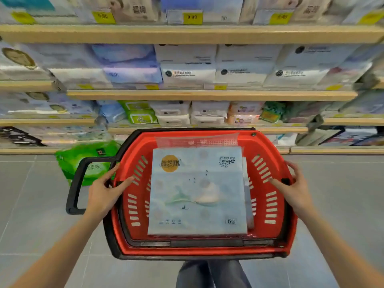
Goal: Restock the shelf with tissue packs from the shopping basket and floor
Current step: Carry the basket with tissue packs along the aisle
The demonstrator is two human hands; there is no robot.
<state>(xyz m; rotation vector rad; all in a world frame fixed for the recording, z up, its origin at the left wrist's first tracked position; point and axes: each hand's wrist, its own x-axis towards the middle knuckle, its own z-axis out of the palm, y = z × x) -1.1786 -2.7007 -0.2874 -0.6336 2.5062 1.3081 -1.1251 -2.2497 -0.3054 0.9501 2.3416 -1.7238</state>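
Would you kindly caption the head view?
Both hands grip a red basket holding a tissue pack before stocked shelves.

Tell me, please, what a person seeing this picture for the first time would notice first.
The eye falls first on the bright red plastic shopping basket in the centre, gripped at its sides by the left hand and right hand. A large pale blue tissue pack lies flat inside it. A green plastic tissue pack sits on the grey floor to its left, below the wooden shelves.
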